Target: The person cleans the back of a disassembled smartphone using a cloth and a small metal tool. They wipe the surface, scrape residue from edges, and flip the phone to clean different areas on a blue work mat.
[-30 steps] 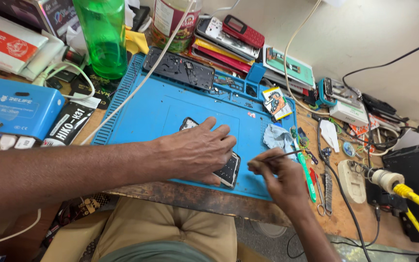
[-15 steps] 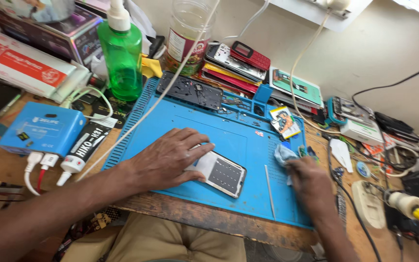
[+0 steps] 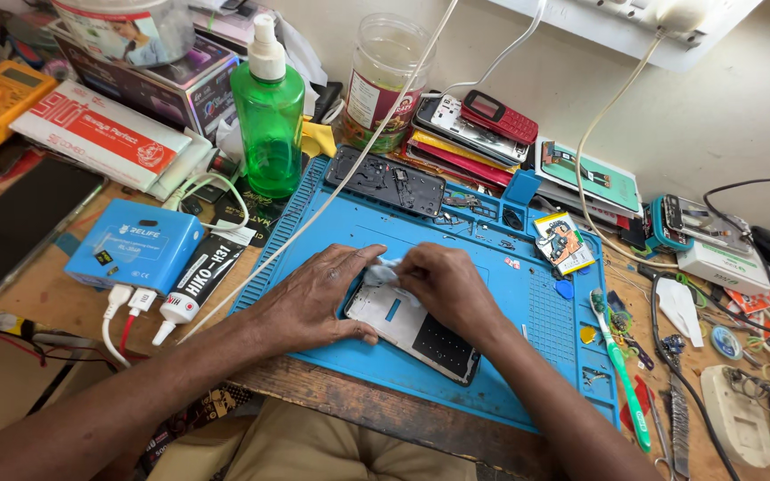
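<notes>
An opened phone (image 3: 416, 330) lies on the blue work mat (image 3: 510, 356), its bare inside facing up. My left hand (image 3: 314, 298) rests flat on the mat and steadies the phone's left edge. My right hand (image 3: 443, 281) presses a small pale cloth (image 3: 380, 272) onto the phone's upper end, fingers closed around it. Both wrists lie over the mat's front part.
A green spray bottle (image 3: 269, 116) and a clear jar (image 3: 385, 80) stand behind the mat. A blue box (image 3: 135, 254) and a glue tube (image 3: 193, 285) lie left. A stack of phones (image 3: 474, 129) sits at the back. A green toothbrush (image 3: 621, 370) and small tools lie right.
My right hand picked up the pale cloth from the mat's right side and brought it left onto the phone. A thin tool it held a second ago is gone from it.
</notes>
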